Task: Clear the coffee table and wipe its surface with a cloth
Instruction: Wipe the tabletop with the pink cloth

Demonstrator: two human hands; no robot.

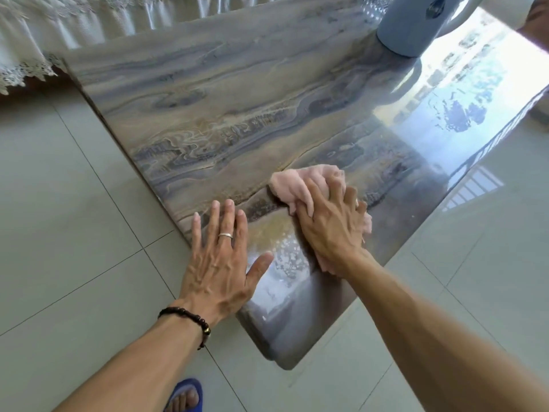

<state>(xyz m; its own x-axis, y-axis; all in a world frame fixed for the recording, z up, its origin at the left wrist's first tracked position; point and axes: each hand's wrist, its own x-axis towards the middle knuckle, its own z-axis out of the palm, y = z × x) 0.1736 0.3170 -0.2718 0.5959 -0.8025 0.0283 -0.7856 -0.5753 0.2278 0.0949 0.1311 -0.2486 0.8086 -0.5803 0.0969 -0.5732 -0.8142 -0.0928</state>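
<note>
Coffee table (208, 120): wiping underway, blue kettle (416, 22) remains upper right.
Right hand (332, 224): clutches pink cloth (300, 182).
Left hand (219, 257): flat, fingers straight.

Glossy marble-look coffee table (237, 120), soft pink cloth (294, 185), shiny floor tiles (59, 203)

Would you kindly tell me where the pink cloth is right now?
The crumpled pink cloth lies near the marbled coffee table's near corner, gripped under the right hand, just right of the flat left hand.

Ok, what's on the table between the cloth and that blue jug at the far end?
Nothing: in the head view, only bare glossy tabletop lies between the pink cloth and the blue jug.
</note>
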